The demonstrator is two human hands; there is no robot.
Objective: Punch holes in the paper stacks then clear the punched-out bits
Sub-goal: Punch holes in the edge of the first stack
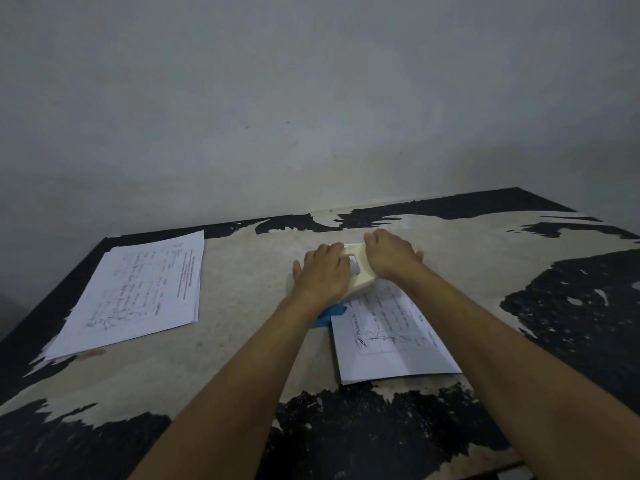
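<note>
A cream hole punch [360,277] sits on the far end of a paper stack [388,337] with handwriting, right of the table's middle. My left hand [323,271] lies palm down on the punch's left side. My right hand [391,256] presses on its right side. Both hands cover most of the punch, so only its middle with a grey metal part shows. A second paper stack [138,292] lies flat at the left of the table, apart from both hands.
The table [242,327] has a worn beige top with black peeled patches. A blue scrap [329,315] pokes out from under my left forearm beside the near stack. A grey wall [311,98] stands right behind the table's far edge.
</note>
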